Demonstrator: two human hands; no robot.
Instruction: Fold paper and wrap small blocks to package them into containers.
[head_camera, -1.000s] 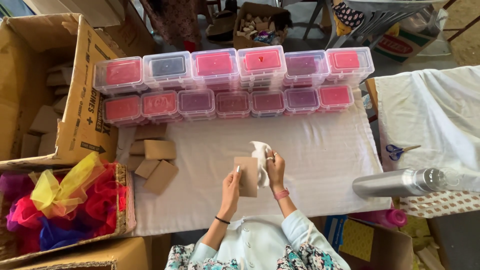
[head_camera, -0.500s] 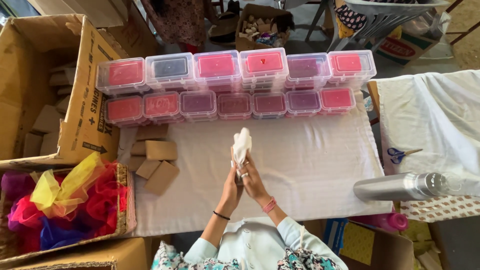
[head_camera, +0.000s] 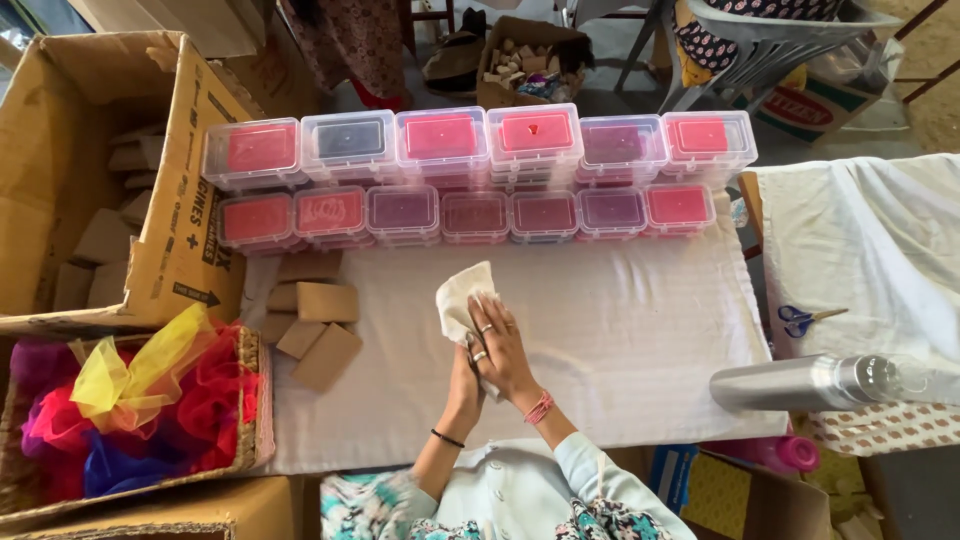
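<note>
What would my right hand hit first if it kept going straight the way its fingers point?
Your right hand points up-left across the white cloth it presses. Past bare white table cover, it would probably first meet the purple-filled clear box, though depth is uncertain.

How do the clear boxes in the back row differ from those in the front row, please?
The back-row boxes look larger and taller than the front-row boxes. The back row holds six across; the front row holds seven. The back row includes a dark blue-filled box; the front row shows only reds, pinks and purples. Both rows are clear, lidded and packed edge to edge on the white cloth.
</note>
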